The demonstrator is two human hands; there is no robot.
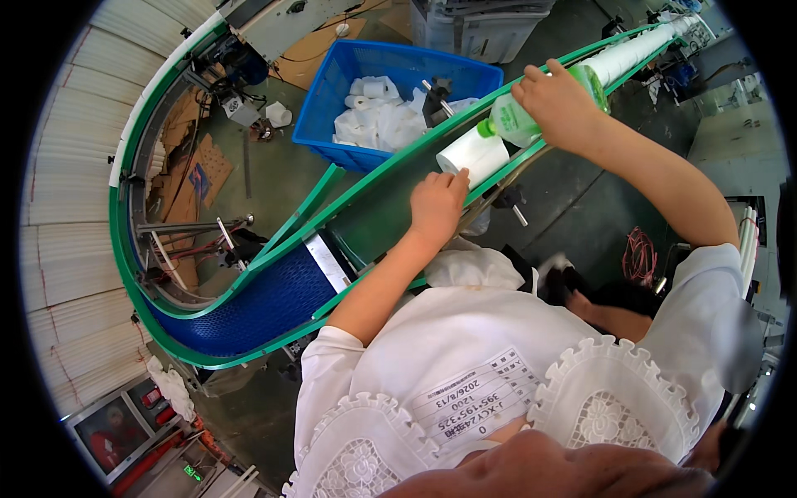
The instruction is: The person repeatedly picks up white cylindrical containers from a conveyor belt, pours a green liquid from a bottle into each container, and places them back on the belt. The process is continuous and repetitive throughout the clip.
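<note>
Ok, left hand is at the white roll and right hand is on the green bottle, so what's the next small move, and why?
Probably steady the white roll with the left hand. Its fingertips only touch the roll's end, and the right hand holds the green bottle with its nozzle right at the roll on the green conveyor.

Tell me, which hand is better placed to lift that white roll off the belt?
The left hand, probably: its fingers already touch the roll on the green conveyor. The right hand is busy, wrapped around a green bottle just above the roll.
</note>
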